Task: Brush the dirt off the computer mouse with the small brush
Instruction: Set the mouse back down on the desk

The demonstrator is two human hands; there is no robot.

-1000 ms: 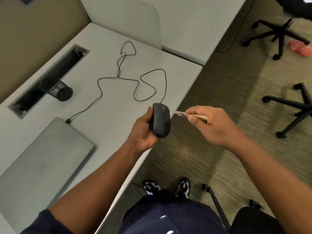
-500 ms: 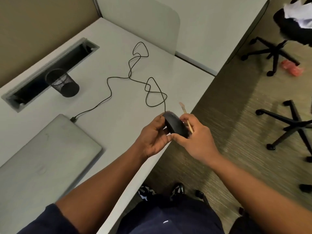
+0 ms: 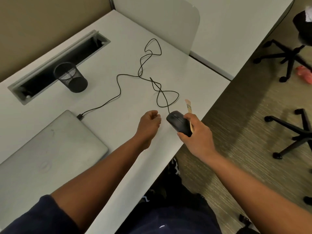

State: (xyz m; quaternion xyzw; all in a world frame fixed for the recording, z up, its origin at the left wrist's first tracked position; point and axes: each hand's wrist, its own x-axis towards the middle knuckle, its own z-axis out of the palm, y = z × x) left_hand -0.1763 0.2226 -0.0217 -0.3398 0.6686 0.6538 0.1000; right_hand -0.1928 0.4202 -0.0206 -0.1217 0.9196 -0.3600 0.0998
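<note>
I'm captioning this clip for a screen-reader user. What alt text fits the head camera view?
A person's right hand holds both a black wired computer mouse and a small brush at the edge of a grey desk, while the left hand hangs empty beside it. The mouse cable loops to a closed laptop, near a mesh pen cup.

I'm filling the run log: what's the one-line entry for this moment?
right hand: holds mouse and brush | left hand: empty, beside mouse | mouse: at desk edge | cable: plugged into laptop

Grey desk (image 3: 109, 132): closed laptop (image 3: 49, 147), mesh cup (image 3: 71, 78), looped black cable (image 3: 143, 78); mouse (image 3: 179, 123) possibly touching edge.
</note>
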